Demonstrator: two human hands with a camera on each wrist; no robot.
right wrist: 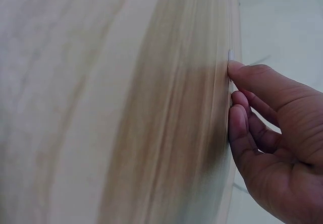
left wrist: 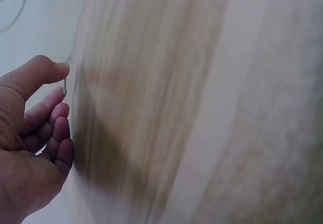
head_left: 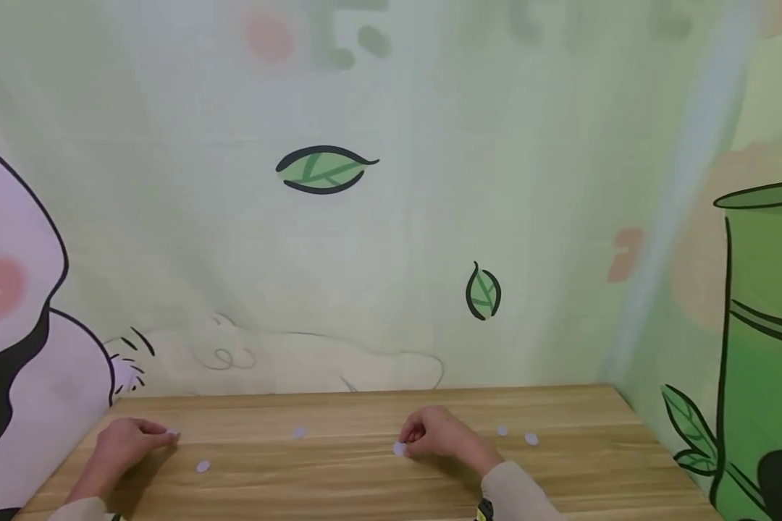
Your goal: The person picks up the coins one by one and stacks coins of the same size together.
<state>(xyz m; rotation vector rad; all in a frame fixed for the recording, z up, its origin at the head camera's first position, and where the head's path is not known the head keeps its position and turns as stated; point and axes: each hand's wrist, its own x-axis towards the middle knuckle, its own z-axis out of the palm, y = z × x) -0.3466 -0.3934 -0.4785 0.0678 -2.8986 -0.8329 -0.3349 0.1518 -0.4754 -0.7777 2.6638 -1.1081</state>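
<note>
In the head view my left hand (head_left: 125, 445), at the left of the wooden table, pinches a small thin white disc (head_left: 172, 433) by its edges. The left wrist view shows that disc (left wrist: 64, 84) edge-on between thumb and index fingertip, with the other fingers of the hand (left wrist: 35, 123) curled below. Right of the table's middle, my right hand (head_left: 439, 434) has its thumb and fingertips at another white disc (head_left: 400, 449), low at the tabletop. In the right wrist view this disc (right wrist: 230, 55) sticks out past the thumb tip of the hand (right wrist: 277, 118).
On the wooden table (head_left: 339, 477) lie several more white discs: one near my left hand (head_left: 203, 467), one between the hands (head_left: 299, 433), and a pair (head_left: 502, 430) to the right. A printed cloth backdrop (head_left: 391, 239) with leaves and a panda rises behind the table's far edge.
</note>
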